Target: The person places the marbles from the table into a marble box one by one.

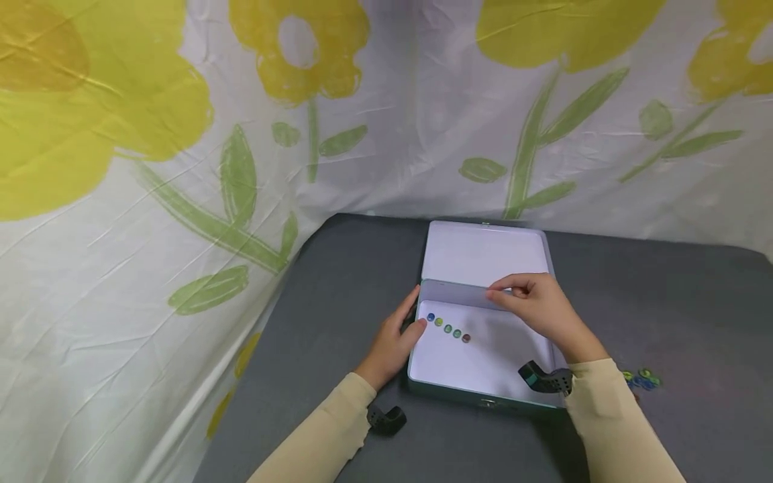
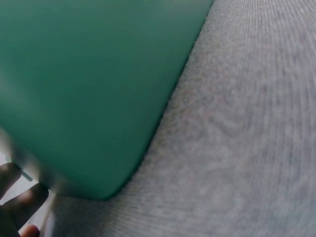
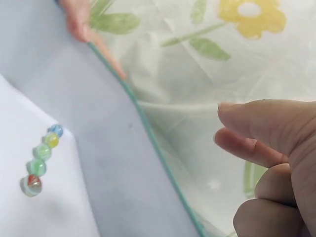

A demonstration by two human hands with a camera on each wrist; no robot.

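A hinged green tin box (image 1: 459, 386) with a white inside lies on the dark cloth, its lid (image 1: 486, 251) folded back. My left hand (image 1: 392, 342) grips its left wall, thumb over the rim and fingers along the outside. In the left wrist view, fingertips (image 2: 29, 197) show past the green side. A slanting row of several glass marbles (image 1: 448, 329) lies on the box floor; the right wrist view shows a red-streaked marble (image 3: 32, 184) at one end. Over the back wall hovers my right hand (image 1: 537, 305), thumb and index tips slightly apart with nothing between them, other fingers bent.
More marbles (image 1: 643, 379) sit in a small heap on the cloth to the right of the box, partly behind the right sleeve (image 1: 619, 419). A white curtain (image 1: 392, 121) with yellow flowers hangs behind the table. A latch (image 1: 488, 403) sits on the box front.
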